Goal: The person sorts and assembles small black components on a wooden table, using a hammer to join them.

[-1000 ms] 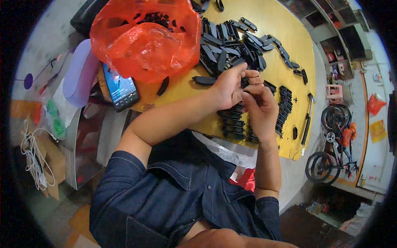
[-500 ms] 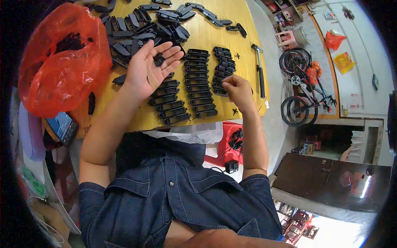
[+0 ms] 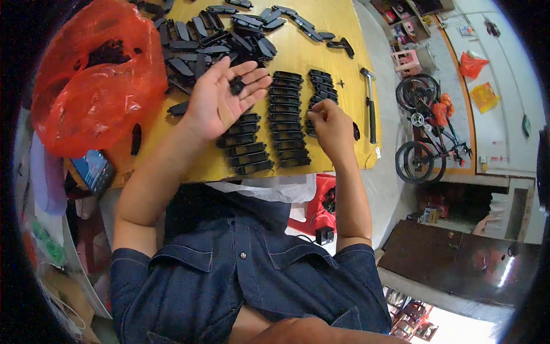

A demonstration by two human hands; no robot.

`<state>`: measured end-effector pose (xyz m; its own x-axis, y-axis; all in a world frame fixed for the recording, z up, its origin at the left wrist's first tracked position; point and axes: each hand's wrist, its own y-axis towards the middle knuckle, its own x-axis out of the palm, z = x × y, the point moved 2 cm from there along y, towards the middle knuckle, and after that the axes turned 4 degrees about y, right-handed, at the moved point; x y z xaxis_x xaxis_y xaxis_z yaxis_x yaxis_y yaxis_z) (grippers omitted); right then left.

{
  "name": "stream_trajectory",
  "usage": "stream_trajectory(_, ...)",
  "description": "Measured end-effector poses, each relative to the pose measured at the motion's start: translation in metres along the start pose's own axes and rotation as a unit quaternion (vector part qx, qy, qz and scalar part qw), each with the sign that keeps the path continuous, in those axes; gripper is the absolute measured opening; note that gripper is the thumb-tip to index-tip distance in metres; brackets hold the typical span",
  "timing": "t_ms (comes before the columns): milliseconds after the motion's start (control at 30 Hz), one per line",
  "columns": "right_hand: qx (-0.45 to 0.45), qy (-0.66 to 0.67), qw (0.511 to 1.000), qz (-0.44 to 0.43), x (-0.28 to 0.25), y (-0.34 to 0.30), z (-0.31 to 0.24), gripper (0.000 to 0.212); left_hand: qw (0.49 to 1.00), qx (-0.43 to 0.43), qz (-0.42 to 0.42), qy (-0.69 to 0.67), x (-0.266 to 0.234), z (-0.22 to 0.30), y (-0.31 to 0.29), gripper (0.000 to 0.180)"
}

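Observation:
My left hand (image 3: 220, 100) is palm up over the table, its fingers stretched out and apart. Small dark pieces (image 3: 236, 86) appear to lie on the palm at the base of the fingers. My right hand (image 3: 333, 126) is closed in a pinch at the near end of the right-hand row of black plastic segments (image 3: 322, 82); whatever is between its fingertips is too small to make out. Between the hands runs a longer row of black segments (image 3: 286, 117). Another row of segments (image 3: 247, 152) extends from under my left hand toward the table's near edge.
A heap of loose black parts (image 3: 212, 34) covers the back left of the yellow table (image 3: 329, 17). A red plastic bag (image 3: 97, 92) bulges at the left, near a phone (image 3: 91, 170). A hammer (image 3: 370, 109) lies by the right edge, close to a small black cross-shaped piece (image 3: 341, 83).
The whole view has shifted slightly, with the table appearing farther right. My right hand stays pinched at the right-hand row. More of the dark pieces on my left palm now shows.

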<state>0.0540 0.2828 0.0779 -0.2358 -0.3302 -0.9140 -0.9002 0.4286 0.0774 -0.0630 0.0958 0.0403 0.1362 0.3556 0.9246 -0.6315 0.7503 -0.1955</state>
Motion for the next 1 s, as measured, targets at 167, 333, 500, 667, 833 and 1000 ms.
stream_trajectory(167, -0.227, 0.16, 0.959, 0.061, 0.019, 0.003, -0.073, 0.014, 1.0, -0.019, -0.019, -0.005, 0.0, 0.0, 0.0, 0.046)
stream_trajectory(333, -0.281, 0.177, 0.943, 0.018, 0.041, 0.007, -0.108, 0.018, 0.999, -0.033, -0.031, 0.024, -0.011, 0.003, -0.001, 0.05)
stream_trajectory(500, -0.232, 0.123, 0.965, 0.018, 0.041, 0.001, -0.103, 0.014, 0.998, -0.031, 0.032, 0.033, -0.003, -0.012, 0.008, 0.047)
stream_trajectory(667, -0.196, 0.202, 0.958, 0.057, 0.033, -0.009, -0.093, 0.014, 0.999, -0.014, 0.018, -0.038, -0.014, -0.009, 0.006, 0.043)
stream_trajectory(833, -0.013, 0.369, 0.928, 0.048, 0.014, -0.021, -0.027, 0.015, 0.995, -0.01, 0.054, -0.088, -0.009, -0.008, 0.008, 0.039)
stream_trajectory(1000, 0.093, 0.295, 0.951, -0.015, -0.008, -0.025, 0.026, 0.016, 0.998, 0.016, 0.011, -0.064, -0.007, -0.003, 0.006, 0.036)
